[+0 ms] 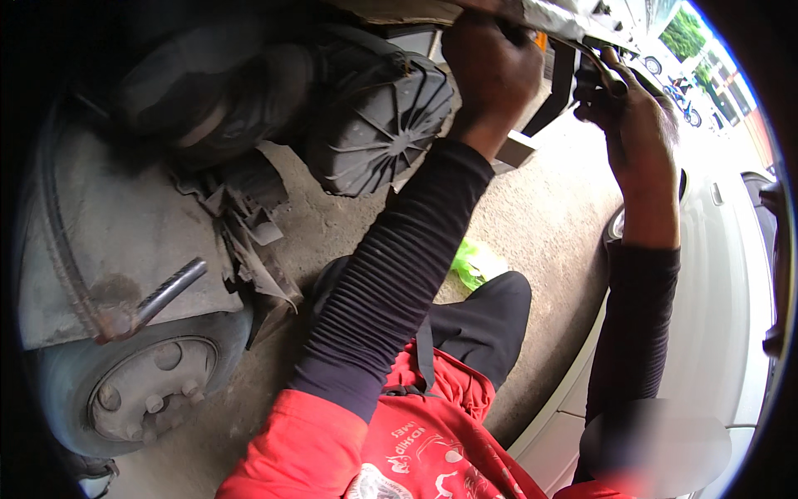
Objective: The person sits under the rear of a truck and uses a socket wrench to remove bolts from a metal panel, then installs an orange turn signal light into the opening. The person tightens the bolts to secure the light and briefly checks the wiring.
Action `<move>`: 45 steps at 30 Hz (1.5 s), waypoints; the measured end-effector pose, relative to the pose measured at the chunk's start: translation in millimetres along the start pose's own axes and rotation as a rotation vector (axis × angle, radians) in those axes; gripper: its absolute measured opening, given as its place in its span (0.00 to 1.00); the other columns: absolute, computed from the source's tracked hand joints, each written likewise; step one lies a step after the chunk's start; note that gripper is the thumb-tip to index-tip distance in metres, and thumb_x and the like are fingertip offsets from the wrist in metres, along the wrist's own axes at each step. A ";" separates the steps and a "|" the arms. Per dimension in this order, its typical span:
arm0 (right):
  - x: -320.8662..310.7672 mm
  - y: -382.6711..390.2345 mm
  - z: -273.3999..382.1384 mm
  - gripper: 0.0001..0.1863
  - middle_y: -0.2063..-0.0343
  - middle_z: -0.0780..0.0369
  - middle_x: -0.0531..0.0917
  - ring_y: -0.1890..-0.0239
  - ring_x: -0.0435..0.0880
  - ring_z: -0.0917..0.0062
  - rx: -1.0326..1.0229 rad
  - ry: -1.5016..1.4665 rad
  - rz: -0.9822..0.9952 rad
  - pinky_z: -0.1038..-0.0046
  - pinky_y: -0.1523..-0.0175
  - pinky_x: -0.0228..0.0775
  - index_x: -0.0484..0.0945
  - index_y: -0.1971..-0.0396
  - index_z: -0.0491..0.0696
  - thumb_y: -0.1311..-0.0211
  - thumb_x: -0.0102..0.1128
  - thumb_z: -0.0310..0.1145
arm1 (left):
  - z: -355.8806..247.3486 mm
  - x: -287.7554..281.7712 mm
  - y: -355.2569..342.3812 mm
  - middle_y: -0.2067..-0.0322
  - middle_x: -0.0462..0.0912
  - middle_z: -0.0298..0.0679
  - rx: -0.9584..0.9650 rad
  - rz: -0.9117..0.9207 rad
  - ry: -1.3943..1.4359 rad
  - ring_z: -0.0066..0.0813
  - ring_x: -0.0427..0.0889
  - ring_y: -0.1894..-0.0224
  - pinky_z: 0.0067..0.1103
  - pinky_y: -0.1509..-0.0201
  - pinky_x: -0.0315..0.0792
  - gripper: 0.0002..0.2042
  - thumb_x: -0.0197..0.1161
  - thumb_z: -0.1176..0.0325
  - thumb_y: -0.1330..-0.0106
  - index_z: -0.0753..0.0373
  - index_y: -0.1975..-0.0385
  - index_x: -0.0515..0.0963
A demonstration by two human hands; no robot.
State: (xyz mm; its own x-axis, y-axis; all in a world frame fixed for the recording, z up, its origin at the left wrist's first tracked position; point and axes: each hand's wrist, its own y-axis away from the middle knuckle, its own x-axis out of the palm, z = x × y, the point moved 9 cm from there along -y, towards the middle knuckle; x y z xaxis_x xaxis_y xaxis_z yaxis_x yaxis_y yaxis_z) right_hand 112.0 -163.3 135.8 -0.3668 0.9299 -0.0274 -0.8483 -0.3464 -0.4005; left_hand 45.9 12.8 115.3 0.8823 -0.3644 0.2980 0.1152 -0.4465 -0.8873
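Near the top edge, a thin curved piece (602,66) is in the bent fingers of the right hand (638,121); the left hand (492,71), curled, is at a pale panel (569,17), what it grips I cannot tell; farther left are a ribbed dark cover (391,137) and a wheel (158,387)

A: Hands?
B: Bare left hand (492,71) curled at pale, worn panel edge (572,17), up top; contents hidden. Bare right hand (638,121) to its right, fingers bent; grip unclear.
A: Nearby?
B: Black ribbed round housing (391,133), below-left of left hand. Dusty grey round-holed metal wheel (133,389), lower left. Glossy white car body (706,316), right side.
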 end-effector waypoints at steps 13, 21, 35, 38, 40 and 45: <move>32.3 35.6 61.7 0.17 0.48 0.59 0.86 0.55 0.90 0.68 -1.067 1.502 -0.057 0.66 0.50 0.84 0.85 0.45 0.51 0.32 0.68 0.36 | 0.4 -5.0 -0.6 0.62 0.88 0.51 -0.072 -0.063 0.369 0.54 0.85 0.57 0.36 0.54 0.77 0.09 0.71 0.69 0.38 0.64 0.61 0.84; 2.0 -12.3 -11.5 0.19 0.76 0.69 0.83 0.82 0.74 0.87 0.066 -0.023 -0.010 0.83 0.75 0.64 0.85 0.56 0.47 0.24 0.59 0.48 | -20.8 -13.1 -6.1 0.62 0.88 0.50 0.097 -0.037 0.034 0.55 0.85 0.57 0.44 0.47 0.74 0.09 0.70 0.68 0.41 0.63 0.62 0.86; 7.8 44.6 57.4 0.28 0.45 0.59 0.84 0.51 0.88 0.64 -1.064 1.201 0.035 0.63 0.46 0.81 0.78 0.38 0.50 0.39 0.72 0.30 | -12.8 4.2 9.6 0.52 0.86 0.47 0.130 0.122 -0.158 0.54 0.81 0.46 0.49 0.42 0.68 0.15 0.66 0.57 0.34 0.58 0.52 0.84; 11.5 37.5 71.3 0.36 0.30 0.61 0.70 0.34 0.75 0.63 -1.170 1.581 -0.006 0.60 0.32 0.73 0.74 0.32 0.58 0.41 0.76 0.41 | -11.2 8.1 18.6 0.50 0.85 0.46 0.326 0.052 -0.416 0.53 0.79 0.43 0.51 0.40 0.66 0.16 0.65 0.55 0.33 0.57 0.51 0.83; 17.8 40.7 66.3 0.44 0.31 0.60 0.72 0.32 0.74 0.63 -1.207 1.637 0.069 0.61 0.29 0.69 0.73 0.31 0.55 0.51 0.80 0.36 | -15.6 11.0 26.6 0.51 0.86 0.46 0.389 0.026 -0.543 0.52 0.80 0.45 0.48 0.39 0.67 0.17 0.66 0.57 0.34 0.58 0.50 0.83; 27.5 40.0 74.1 0.31 0.40 0.59 0.81 0.34 0.79 0.66 -1.380 1.479 0.109 0.59 0.27 0.68 0.84 0.45 0.47 0.53 0.78 0.38 | -6.1 0.5 3.6 0.57 0.89 0.46 0.016 0.109 -0.136 0.46 0.87 0.53 0.37 0.44 0.73 0.16 0.71 0.59 0.36 0.63 0.53 0.86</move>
State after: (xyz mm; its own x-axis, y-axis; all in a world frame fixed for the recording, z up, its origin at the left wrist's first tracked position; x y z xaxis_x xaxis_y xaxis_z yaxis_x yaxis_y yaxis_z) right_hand 39.7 -160.8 186.9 0.7532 0.5313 -0.3878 0.2143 -0.7556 -0.6190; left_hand 43.9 6.0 114.4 0.9435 -0.2951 0.1506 0.0223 -0.3970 -0.9175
